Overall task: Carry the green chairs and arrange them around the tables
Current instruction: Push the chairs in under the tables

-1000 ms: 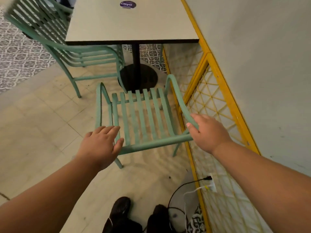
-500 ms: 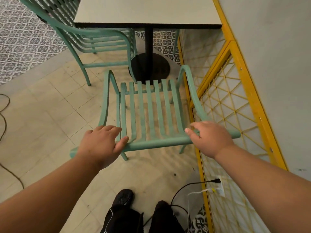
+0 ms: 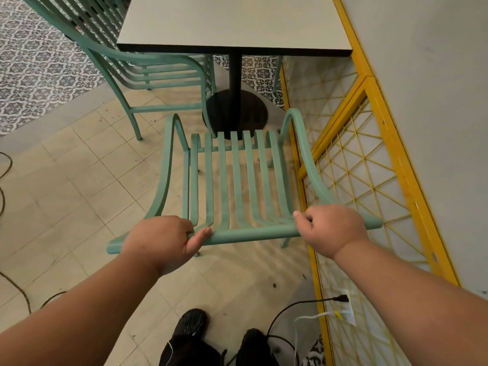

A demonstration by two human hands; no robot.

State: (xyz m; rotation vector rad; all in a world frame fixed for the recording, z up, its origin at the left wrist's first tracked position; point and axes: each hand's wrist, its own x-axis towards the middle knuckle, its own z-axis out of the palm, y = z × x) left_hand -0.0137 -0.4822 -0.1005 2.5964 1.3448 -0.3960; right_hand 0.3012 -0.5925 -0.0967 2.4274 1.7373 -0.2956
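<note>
Holding chair (image 3: 239, 175) by its back rail, with left hand (image 3: 161, 241) at 7 o'clock and right hand (image 3: 330, 231) at 5 o'clock, fingers curled round it. Pointed at table (image 3: 232, 22) at 12 o'clock, seat front just short of black base (image 3: 235, 112). Could scrape or snag on yellow lattice (image 3: 394, 143) at 3 o'clock if pushed askew, with right armrest close beside it. Could also knock second chair (image 3: 158, 62) at 11 o'clock. Worth minding black cable (image 3: 295, 305) by shoes at 6 o'clock — likely trip risk on stepping back.
</note>
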